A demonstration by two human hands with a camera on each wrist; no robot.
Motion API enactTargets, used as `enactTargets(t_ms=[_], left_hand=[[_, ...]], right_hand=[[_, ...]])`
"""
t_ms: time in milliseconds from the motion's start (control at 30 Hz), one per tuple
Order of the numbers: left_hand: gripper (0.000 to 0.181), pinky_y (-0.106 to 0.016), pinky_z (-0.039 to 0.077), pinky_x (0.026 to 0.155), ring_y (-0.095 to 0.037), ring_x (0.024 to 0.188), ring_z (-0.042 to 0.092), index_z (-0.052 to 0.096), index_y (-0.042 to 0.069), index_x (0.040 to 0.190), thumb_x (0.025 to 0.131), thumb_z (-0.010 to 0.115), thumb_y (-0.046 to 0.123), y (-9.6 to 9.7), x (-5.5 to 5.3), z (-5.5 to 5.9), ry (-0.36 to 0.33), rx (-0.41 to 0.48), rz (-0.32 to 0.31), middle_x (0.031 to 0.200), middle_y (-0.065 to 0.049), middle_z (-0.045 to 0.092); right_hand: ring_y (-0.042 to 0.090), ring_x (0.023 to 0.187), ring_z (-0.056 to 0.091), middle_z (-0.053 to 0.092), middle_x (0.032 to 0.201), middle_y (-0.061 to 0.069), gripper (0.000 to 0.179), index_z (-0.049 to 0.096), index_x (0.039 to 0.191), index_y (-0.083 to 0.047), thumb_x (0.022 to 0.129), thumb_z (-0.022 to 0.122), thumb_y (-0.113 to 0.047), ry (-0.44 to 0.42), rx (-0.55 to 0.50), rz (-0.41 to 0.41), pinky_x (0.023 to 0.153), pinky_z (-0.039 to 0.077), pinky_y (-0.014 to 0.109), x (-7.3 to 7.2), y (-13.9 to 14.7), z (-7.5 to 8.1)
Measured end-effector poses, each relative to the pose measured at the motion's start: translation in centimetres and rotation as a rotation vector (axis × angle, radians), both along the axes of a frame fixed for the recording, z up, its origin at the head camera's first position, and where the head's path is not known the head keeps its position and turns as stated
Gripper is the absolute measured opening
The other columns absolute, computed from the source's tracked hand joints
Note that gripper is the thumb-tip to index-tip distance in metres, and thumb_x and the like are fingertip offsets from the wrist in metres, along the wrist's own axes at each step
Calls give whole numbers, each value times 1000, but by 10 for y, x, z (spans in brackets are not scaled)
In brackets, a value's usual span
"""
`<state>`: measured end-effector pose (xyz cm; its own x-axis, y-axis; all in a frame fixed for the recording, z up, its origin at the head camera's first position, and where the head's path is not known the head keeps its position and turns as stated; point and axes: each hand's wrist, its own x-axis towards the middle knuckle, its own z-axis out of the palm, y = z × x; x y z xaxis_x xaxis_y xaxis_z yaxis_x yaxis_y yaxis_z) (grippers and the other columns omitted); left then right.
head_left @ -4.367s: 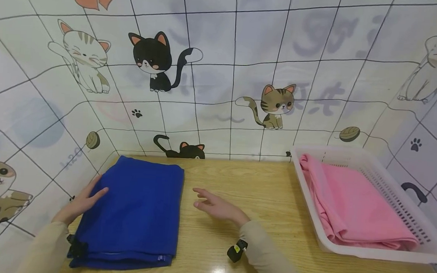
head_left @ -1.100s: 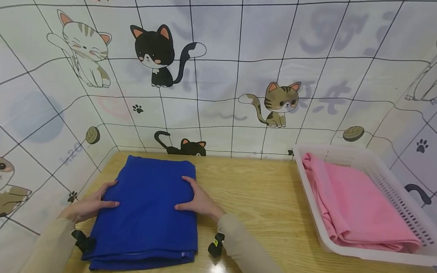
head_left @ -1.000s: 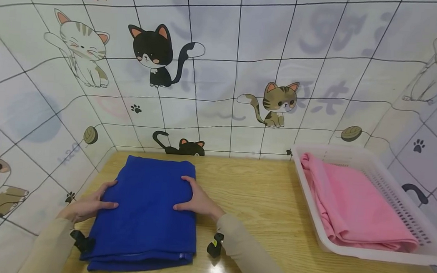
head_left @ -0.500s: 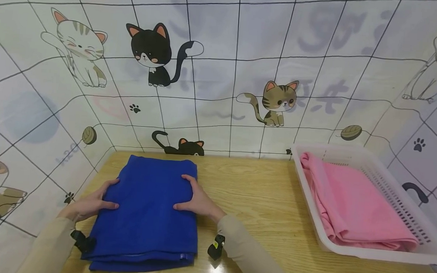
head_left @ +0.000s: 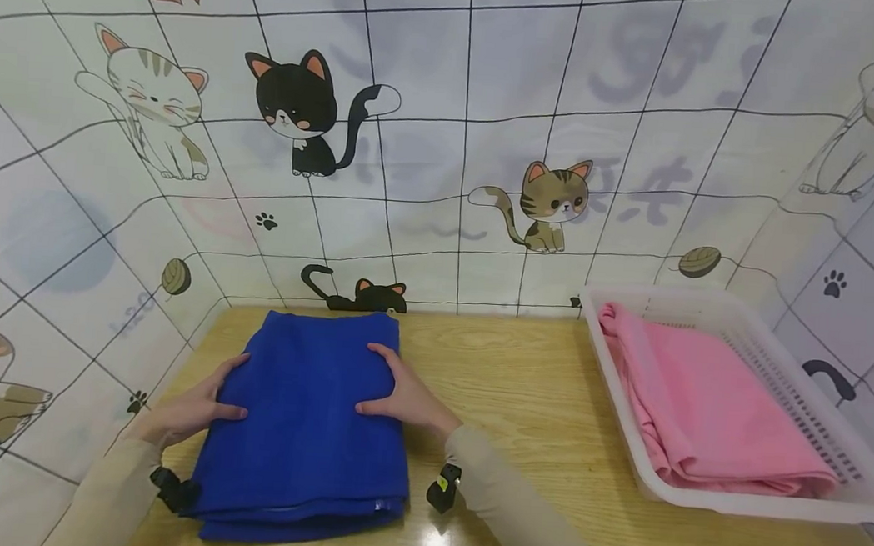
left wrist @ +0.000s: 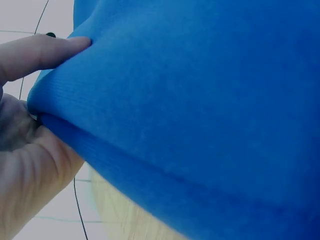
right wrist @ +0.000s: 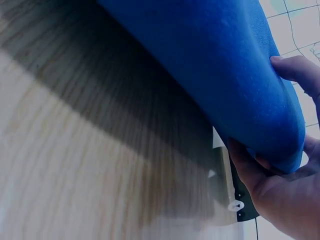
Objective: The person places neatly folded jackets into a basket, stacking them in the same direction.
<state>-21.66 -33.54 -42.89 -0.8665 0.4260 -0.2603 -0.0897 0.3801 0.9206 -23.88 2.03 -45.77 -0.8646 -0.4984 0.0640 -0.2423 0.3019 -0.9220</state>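
A folded blue cloth (head_left: 307, 424) in several layers lies between my two hands, a small label (head_left: 383, 506) showing at its front right corner. My left hand (head_left: 192, 408) grips its left edge. In the left wrist view the thumb (left wrist: 45, 52) presses on top, while the other fingers are hidden beneath. On the opposite edge my right hand (head_left: 410, 397) grips the cloth. The right wrist view shows that thumb (right wrist: 297, 70) on top and fingers (right wrist: 245, 167) tucked under the rounded fold, with a dark shadow on the table below the cloth.
At the right stands a white plastic basket (head_left: 761, 503) with slotted walls, a folded pink cloth (head_left: 722, 399) inside. Wood-grain tabletop (head_left: 506, 377) lies between the blue cloth and the basket. Walls (head_left: 429, 164) printed with cats border the table behind and at both sides.
Over four seconds ago my right hand was off the blue cloth; now it grips the right edge. The cloth and both hands have shifted right, slightly more in the last half second.
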Motion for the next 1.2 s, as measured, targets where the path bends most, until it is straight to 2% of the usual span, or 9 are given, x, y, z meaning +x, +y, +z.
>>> enactTargets(t_ms=[133,333,500,667,933,1100,1200], left_hand=[[100,-71,15,102,-59,134,-4,-11,8,153,87,63,-3,5,-2,0,20,-1,-5,150,-34,-17],[101,-70,13,103,-58,134,-5,-12,11,154,87,63,-3,15,-2,5,31,-8,-13,150,-34,-17],[101,-69,14,104,-58,135,-3,-12,11,154,87,63,-3,23,-4,8,53,-6,-22,151,-35,-14],[101,-69,13,105,-57,136,-3,-12,10,154,87,63,-2,31,-7,12,86,-10,-31,152,-33,-15],[101,-68,14,105,-57,136,-2,-11,12,154,88,64,0,43,-8,21,113,-38,-47,152,-32,-15],[100,-68,16,105,-56,137,0,-10,13,155,89,65,2,51,-12,23,109,-6,-69,153,-32,-13],[100,-66,17,105,-55,137,2,-7,15,155,89,66,4,57,-13,23,107,6,-61,153,-31,-10]], right_hand=[[30,134,35,28,151,13,92,27,152,-26,78,80,-28,-2,3,-5,105,32,49,0,6,3],[32,132,35,26,149,16,91,25,152,-28,79,79,-26,-23,7,-17,104,34,51,1,14,7],[34,133,34,24,150,16,91,25,152,-32,79,79,-25,-35,-20,-22,103,34,53,-1,23,3],[35,134,32,21,150,15,90,25,152,-36,80,78,-24,-44,-35,-36,103,33,57,-2,33,7],[37,136,29,18,154,14,90,23,153,-31,82,76,-21,-23,-24,-37,103,32,58,-2,46,12],[37,137,28,16,156,12,88,25,153,-30,82,76,-20,-21,-46,-50,104,31,59,-4,58,18],[36,138,26,15,157,11,87,25,153,-31,84,76,-21,-31,-60,-57,105,30,59,-5,65,22]])
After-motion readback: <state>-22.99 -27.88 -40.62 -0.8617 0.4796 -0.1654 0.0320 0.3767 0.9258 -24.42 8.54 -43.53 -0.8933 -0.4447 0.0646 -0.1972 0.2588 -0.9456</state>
